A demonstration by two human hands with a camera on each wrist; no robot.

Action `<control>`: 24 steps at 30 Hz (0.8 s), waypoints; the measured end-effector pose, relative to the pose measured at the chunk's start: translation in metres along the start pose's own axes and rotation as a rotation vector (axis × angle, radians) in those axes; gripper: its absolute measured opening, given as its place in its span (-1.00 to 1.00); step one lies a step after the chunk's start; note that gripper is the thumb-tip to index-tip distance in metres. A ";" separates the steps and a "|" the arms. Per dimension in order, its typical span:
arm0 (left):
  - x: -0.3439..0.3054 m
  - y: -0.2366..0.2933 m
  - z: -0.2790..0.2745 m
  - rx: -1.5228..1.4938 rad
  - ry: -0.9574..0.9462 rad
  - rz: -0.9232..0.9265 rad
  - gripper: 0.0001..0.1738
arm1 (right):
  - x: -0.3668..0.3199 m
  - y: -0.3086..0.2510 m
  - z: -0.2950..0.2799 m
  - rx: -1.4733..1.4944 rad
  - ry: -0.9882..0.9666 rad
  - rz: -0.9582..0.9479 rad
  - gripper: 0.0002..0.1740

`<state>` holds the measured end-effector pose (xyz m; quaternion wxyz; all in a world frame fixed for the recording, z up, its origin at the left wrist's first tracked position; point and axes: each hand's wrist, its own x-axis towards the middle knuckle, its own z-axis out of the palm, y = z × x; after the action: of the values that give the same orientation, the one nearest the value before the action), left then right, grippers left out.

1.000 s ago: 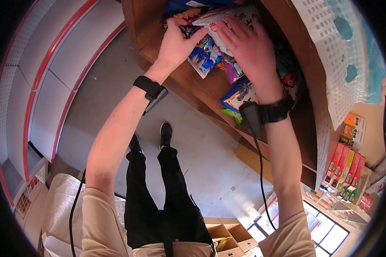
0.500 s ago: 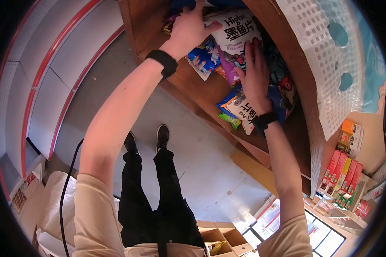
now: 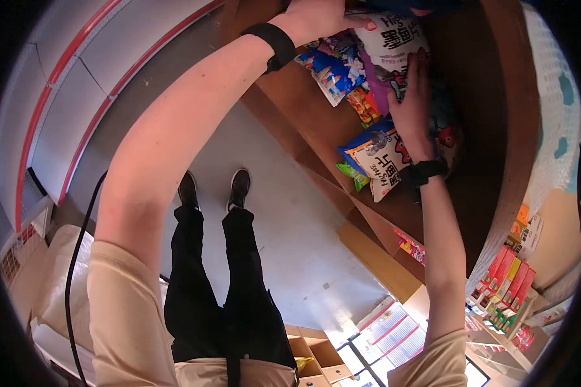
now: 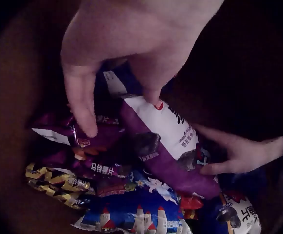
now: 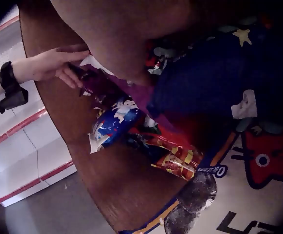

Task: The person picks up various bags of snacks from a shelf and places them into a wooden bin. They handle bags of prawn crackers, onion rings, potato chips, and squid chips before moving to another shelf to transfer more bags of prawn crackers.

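A white and purple snack bag [image 3: 394, 42] lies among other packets in a brown wooden bin. From the bag's far left end, my left hand [image 3: 313, 19] reaches in; in the left wrist view its thumb touches the white corner, while a straight finger of the left hand [image 4: 131, 44] rests on a darker purple packet [image 4: 109, 136]. My right hand [image 3: 413, 106] lays extended fingers along the bag's near right side. Right beside it is a blue castle packet [image 3: 336, 68]. The right palm is hidden in the right wrist view.
The bin's wooden rim [image 3: 519, 97] curves on the right. Nearer lie a blue and white bag [image 3: 384, 161] and a green packet [image 3: 354, 175]. White shelves with red edges [image 3: 64, 58] stand left; red boxes [image 3: 497, 267] are at right.
The head view has shifted. My right hand has slid from the bag's top toward its near side, uncovering the print; my left hand has moved right, its thumb staying by the white end.
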<state>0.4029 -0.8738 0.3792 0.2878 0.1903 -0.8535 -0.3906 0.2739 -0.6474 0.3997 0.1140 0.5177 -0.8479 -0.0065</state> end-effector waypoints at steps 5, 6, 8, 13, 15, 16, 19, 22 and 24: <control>-0.016 -0.012 -0.001 0.039 0.068 0.041 -0.26 | -0.003 0.006 0.001 -0.018 -0.001 -0.039 -0.08; -0.018 -0.014 -0.004 0.045 0.067 0.072 -0.30 | -0.002 0.002 -0.001 -0.018 -0.003 -0.043 -0.08; -0.023 -0.016 -0.007 0.026 0.068 0.071 -0.34 | -0.003 -0.004 -0.007 0.000 -0.035 0.023 -0.06; -0.039 -0.016 -0.019 0.023 0.054 0.047 -0.40 | -0.015 -0.018 -0.021 0.044 0.022 -0.017 -0.09; -0.044 -0.016 -0.019 0.004 0.038 0.040 -0.43 | -0.024 -0.021 -0.027 0.032 0.039 -0.040 -0.11; -0.046 -0.019 -0.014 0.000 0.039 0.043 -0.43 | -0.030 -0.022 -0.029 -0.007 0.029 -0.047 -0.14; -0.050 -0.018 -0.005 -0.094 0.198 0.231 -0.43 | -0.043 -0.023 -0.031 -0.037 0.025 -0.043 -0.19; -0.054 -0.021 0.007 -0.120 0.192 0.185 -0.40 | -0.056 -0.026 -0.033 0.043 0.032 -0.036 -0.22; -0.062 -0.032 0.024 0.007 0.195 0.097 -0.48 | -0.071 -0.032 -0.033 0.153 0.024 -0.043 -0.29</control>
<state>0.4381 -0.8468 0.3208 0.3872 0.1870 -0.8310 -0.3529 0.3398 -0.5962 0.4147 0.0841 0.5431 -0.8332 0.0619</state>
